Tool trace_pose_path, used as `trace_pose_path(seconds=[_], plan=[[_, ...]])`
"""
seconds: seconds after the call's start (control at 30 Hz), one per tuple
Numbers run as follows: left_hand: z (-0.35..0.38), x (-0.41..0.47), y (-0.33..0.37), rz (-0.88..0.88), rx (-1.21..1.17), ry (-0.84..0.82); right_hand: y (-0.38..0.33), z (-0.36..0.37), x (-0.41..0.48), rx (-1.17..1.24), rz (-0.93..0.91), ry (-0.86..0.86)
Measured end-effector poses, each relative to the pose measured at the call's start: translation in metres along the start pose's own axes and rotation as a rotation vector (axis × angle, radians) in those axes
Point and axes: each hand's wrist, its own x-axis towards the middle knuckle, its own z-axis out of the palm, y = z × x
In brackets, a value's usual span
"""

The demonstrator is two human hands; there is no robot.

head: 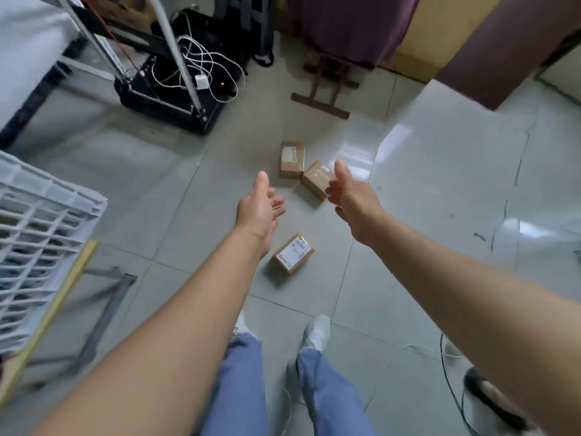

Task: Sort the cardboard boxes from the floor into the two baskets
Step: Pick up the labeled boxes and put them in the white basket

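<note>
Left hand [259, 209] and right hand [352, 196] are being held out, grips released; labelled cardboard box [294, 253] at their 6 o'clock is best being pinched by its sides imo.

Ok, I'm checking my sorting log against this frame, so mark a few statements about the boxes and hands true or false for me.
1. Three cardboard boxes lie on the floor: the far box, the angled box and the labelled near box. True.
2. The left hand grips a box. False: it is open and holds nothing.
3. The far box and the angled box touch. True.
4. The labelled near box rests against the other two. False: it lies apart from them, nearer the person's feet.
5. The right hand holds nothing. True.
</note>
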Motion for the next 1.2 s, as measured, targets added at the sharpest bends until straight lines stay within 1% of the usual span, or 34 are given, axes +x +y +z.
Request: trace_pose_path(seconds=[0.27, 0.53, 0.67, 0.83, 0.93, 1.03, 1.1, 1.2], plan=[[-0.014, 0.138, -0.109, -0.177, 0.029, 0.114, 0.119, 0.036, 0.129, -0.088, 0.122, -0.011], [-0.024, 0.276, -0.238, -0.323, 0.145, 0.217, 0.255, 0.078, 0.248, -0.231, 0.193, -0.027], [-0.027, 0.334, -0.291, -0.403, 0.143, 0.267, 0.314, 0.09, 0.3, -0.281, 0.208, -0.03], [-0.029, 0.391, -0.338, -0.495, 0.044, 0.251, 0.373, 0.108, 0.362, -0.338, 0.221, -0.036], [-0.029, 0.414, -0.355, -0.545, -0.026, 0.197, 0.396, 0.119, 0.387, -0.344, 0.249, -0.077], [-0.028, 0.425, -0.358, -0.554, -0.067, 0.165, 0.402, 0.125, 0.392, -0.344, 0.285, -0.109], [-0.029, 0.42, -0.349, -0.549, -0.061, 0.182, 0.393, 0.126, 0.386, -0.325, 0.281, -0.095], [-0.033, 0.395, -0.317, -0.512, -0.069, 0.227, 0.36, 0.128, 0.365, -0.272, 0.266, -0.094]])
